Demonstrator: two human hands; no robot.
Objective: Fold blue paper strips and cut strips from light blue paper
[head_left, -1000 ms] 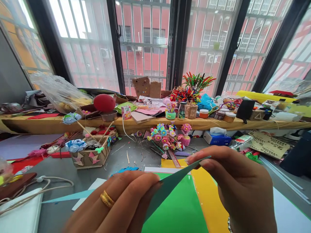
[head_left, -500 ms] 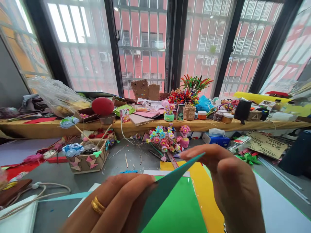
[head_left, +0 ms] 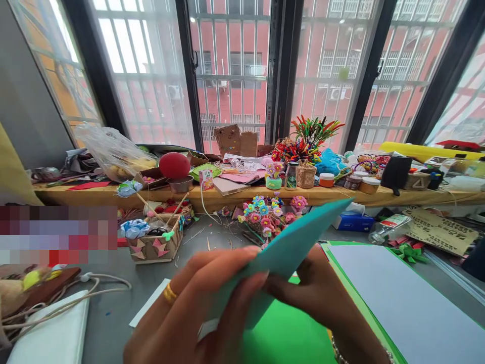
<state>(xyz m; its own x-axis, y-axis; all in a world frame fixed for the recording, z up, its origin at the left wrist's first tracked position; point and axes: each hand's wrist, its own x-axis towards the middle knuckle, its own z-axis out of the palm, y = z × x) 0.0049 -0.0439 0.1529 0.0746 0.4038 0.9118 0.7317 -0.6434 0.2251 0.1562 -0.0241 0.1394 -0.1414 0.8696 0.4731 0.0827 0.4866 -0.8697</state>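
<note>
A folded teal paper sheet [head_left: 291, 242] is held up in front of me, its pointed tip aimed up and to the right. My left hand [head_left: 197, 313], with a gold ring on one finger, pinches its lower left part with thumb and fingers closed. My right hand [head_left: 322, 298] grips the paper from below and behind, fingers closed on it and partly hidden by the sheet. Under both hands lies a green sheet [head_left: 288, 338] on the grey table [head_left: 113, 313].
A white sheet on green backing [head_left: 401, 298] lies at right. A cardboard basket with paper flowers [head_left: 155, 242] and a pompom bouquet [head_left: 265, 217] stand behind. White cloth and cord [head_left: 53, 333] at left. The wooden sill [head_left: 227, 194] is crowded with craft supplies.
The teal paper has been raised and turned, its tip now higher and further right. My right hand slid from the tip down under the sheet. The view shifted slightly left.
</note>
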